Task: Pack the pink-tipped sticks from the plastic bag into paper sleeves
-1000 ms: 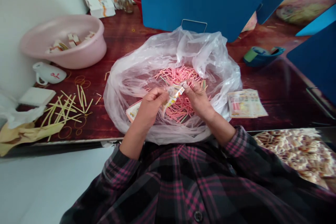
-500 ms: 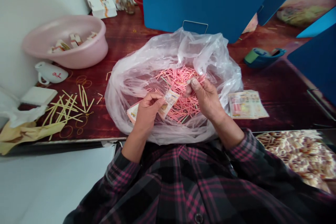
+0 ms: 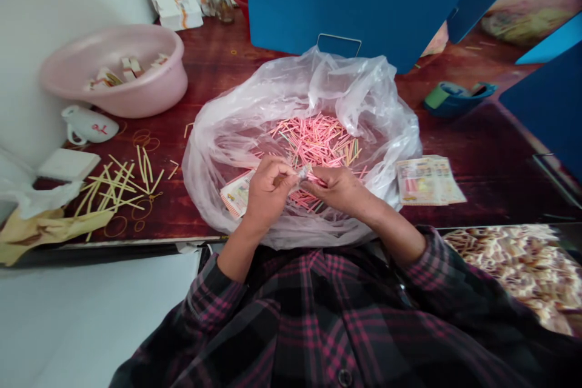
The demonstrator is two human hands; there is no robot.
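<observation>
My left hand (image 3: 269,194) pinches a small printed packet (image 3: 304,170) between thumb and fingers. Closed around a few pink sticks (image 3: 319,181), my right hand (image 3: 345,191) meets the packet at its right end. The fingers cover most of both, so how far the sticks reach into the packet is hidden. Below and behind the hands, a pile of thin pink sticks (image 3: 313,136) lies in a wide-open clear plastic bag (image 3: 213,139). More flat printed packets (image 3: 236,195) rest in the bag by my left wrist.
Right of the bag lies a stack of printed packets (image 3: 427,182), with a blue container (image 3: 450,103) behind it. A blue panel (image 3: 364,6) stands at the back. On the left are a pink basin (image 3: 150,94), a white mug (image 3: 88,125), and scattered pale yellow sticks (image 3: 113,185).
My right hand has come down and left with the pink sticks, from above the pile to the packet. My left hand has shifted slightly right, and both hands now meet.
</observation>
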